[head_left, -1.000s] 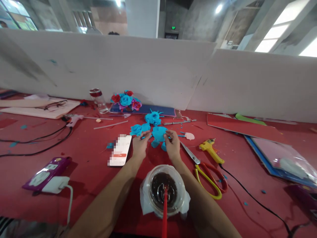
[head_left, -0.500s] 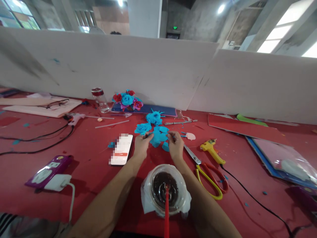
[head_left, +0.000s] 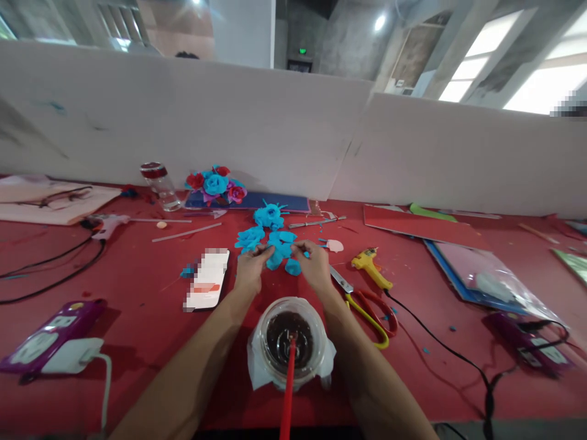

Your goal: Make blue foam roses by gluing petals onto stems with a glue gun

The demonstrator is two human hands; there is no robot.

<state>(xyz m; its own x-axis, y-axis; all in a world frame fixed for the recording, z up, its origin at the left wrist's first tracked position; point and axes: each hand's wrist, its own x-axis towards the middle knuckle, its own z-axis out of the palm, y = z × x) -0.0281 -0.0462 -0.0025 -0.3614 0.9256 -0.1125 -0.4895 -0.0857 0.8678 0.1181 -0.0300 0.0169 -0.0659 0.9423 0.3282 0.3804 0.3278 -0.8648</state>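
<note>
Blue paper petals (head_left: 280,238) lie in a cluster in the middle of the red table. My left hand (head_left: 251,267) pinches the left edge of one blue petal (head_left: 274,260). At that petal's right side, the fingertips of my right hand (head_left: 313,264) are closed on its edge; the exact contact is small in view. A loose blue petal (head_left: 292,267) rests just below, between the hands. Behind them sit a blue paper flower (head_left: 250,238) and a spiky blue flower (head_left: 269,216). A pale pink petal-shaped piece (head_left: 335,245) lies right of my right hand.
A lidded cup with dark drink (head_left: 290,342) and red straw stands between my forearms. Scissors (head_left: 367,308) and a yellow glue gun (head_left: 370,267) lie right, a phone (head_left: 208,280) left. Further back are a paper bouquet (head_left: 215,185), a glass bottle (head_left: 161,186) and a white partition (head_left: 206,122).
The whole scene has shifted left as the head turned right, bringing more of the right-hand power strip into view. The hands stay at the blue petal, slightly closer together.
</note>
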